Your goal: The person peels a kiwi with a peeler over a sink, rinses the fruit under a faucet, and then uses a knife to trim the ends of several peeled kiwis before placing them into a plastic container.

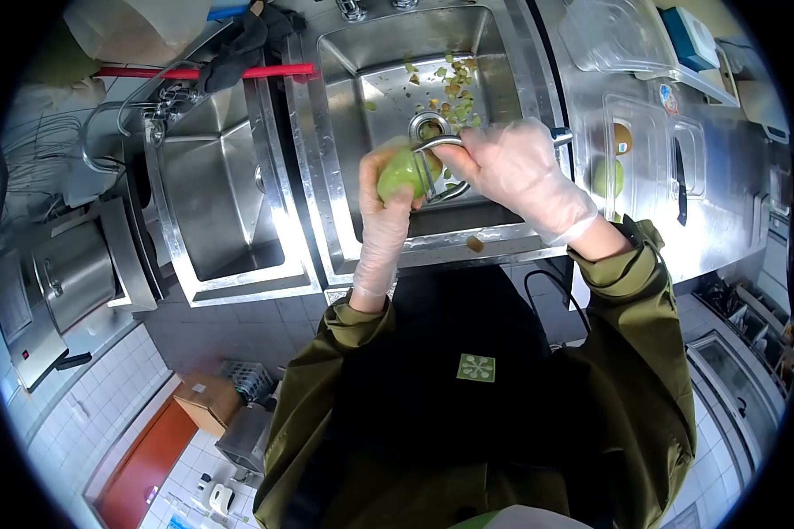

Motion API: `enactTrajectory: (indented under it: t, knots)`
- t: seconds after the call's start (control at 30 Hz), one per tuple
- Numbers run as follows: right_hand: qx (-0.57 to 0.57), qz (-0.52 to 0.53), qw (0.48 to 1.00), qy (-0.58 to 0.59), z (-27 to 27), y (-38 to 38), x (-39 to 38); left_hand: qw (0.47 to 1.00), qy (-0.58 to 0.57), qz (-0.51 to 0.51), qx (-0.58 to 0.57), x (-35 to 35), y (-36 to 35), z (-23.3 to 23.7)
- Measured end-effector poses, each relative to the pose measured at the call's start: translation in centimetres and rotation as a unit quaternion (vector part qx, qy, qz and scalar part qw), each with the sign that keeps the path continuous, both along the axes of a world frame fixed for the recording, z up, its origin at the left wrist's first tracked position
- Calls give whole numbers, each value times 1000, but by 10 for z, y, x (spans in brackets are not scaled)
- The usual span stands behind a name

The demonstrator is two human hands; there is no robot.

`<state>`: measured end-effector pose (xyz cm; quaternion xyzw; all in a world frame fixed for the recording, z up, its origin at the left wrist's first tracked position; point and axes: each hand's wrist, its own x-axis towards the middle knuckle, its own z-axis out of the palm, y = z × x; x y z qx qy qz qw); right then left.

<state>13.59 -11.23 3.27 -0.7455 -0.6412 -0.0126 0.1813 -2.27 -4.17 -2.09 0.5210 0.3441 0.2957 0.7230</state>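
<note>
Over the sink (344, 145), my gloved left hand (383, 189) has its fingers wrapped round a green, partly peeled kiwi (400, 175). Brownish skin shows toward its right end. My right hand (520, 167), also in a clear glove, grips a metal peeler (450, 139). The peeler's blade lies across the right side of the kiwi. Below the hands, the drain (430, 125) is partly covered by scraps. Green and brown peelings (457, 88) are scattered over the sink floor, and one scrap (475, 243) rests on the front rim.
On the steel counter at right, a clear plastic container (635, 106) holds a brown fruit (623, 138) with a sticker and a green one (608, 177). A knife (681, 181) lies beside it. To the left are a second sink (212, 194) and a red bar (203, 72).
</note>
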Motion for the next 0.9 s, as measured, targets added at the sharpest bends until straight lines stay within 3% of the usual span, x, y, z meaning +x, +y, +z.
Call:
enactTrajectory:
  t: [0.2, 0.3, 0.33, 0.4, 0.57, 0.8, 0.9]
  knots:
    - [-18, 2, 999, -44, 5, 2, -2, 987, -56, -14, -153, -8, -3, -6]
    - [-42, -24, 992, -118, -4, -2, 10, 984, -59, 29, -166, -8, -7, 5]
    - [-54, -38, 986, -151, -10, -5, 18, 985, -78, 29, -154, -9, -7, 10]
    - [-196, -85, 972, -101, -16, -13, 34, 985, -113, 31, -128, -16, -1, 17]
    - [-39, -67, 994, -81, 17, -10, 13, 999, -40, -27, 3, -15, 13, 0]
    - [-45, 5, 998, -43, 25, -2, 0, 994, -43, -25, 93, -9, 11, 1]
    - [-42, -6, 993, -107, 21, 1, 0, 997, -36, -19, 64, -13, 13, -4]
